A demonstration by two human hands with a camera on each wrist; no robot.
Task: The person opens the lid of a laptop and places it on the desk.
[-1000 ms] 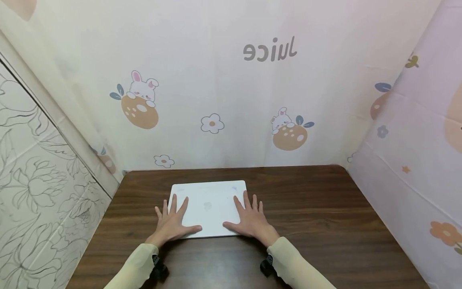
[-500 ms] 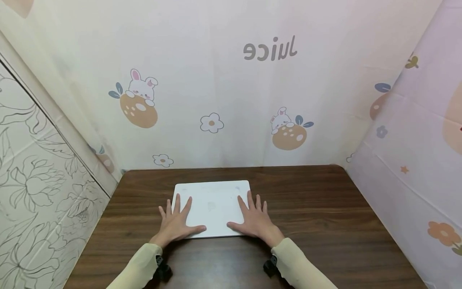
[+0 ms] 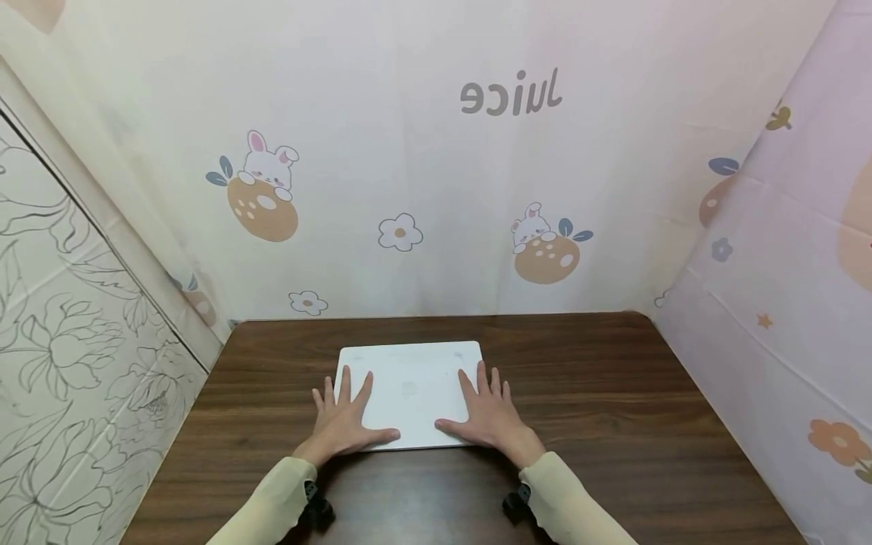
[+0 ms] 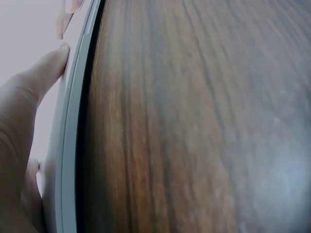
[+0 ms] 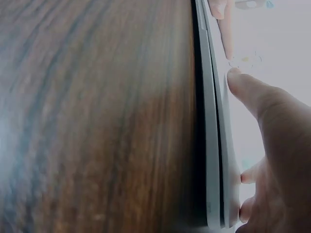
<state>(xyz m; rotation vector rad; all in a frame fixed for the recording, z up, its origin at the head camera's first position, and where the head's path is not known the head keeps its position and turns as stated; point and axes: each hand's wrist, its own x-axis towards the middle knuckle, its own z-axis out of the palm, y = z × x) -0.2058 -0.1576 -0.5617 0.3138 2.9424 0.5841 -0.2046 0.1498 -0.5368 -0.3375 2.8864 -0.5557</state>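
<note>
A closed silver-white laptop (image 3: pixel 417 393) lies flat on the wooden table, a faint mark at the middle of its lid. My left hand (image 3: pixel 344 422) rests on its left side with fingers spread and straight, the thumb along the front edge. On the opposite side my right hand (image 3: pixel 492 418) lies the same way, thumb pointing inward. In the left wrist view the thumb (image 4: pixel 46 68) presses the lid above the thin side of the laptop (image 4: pixel 70 145). The right wrist view shows the seam between lid and base of the laptop (image 5: pixel 216 126), beside the right thumb (image 5: pixel 257 94).
The dark brown table (image 3: pixel 613 424) extends around the laptop on all sides. Behind it hangs a pale curtain (image 3: pixel 450 166) printed with rabbits and flowers. Another printed curtain (image 3: pixel 777 272) borders the right, and a flower-patterned panel (image 3: pixel 75 363) the left. Small black devices sit at both wrists.
The laptop has slid a little to the right across the table, with both hands resting on it and moving along. The fingers stay spread throughout.
</note>
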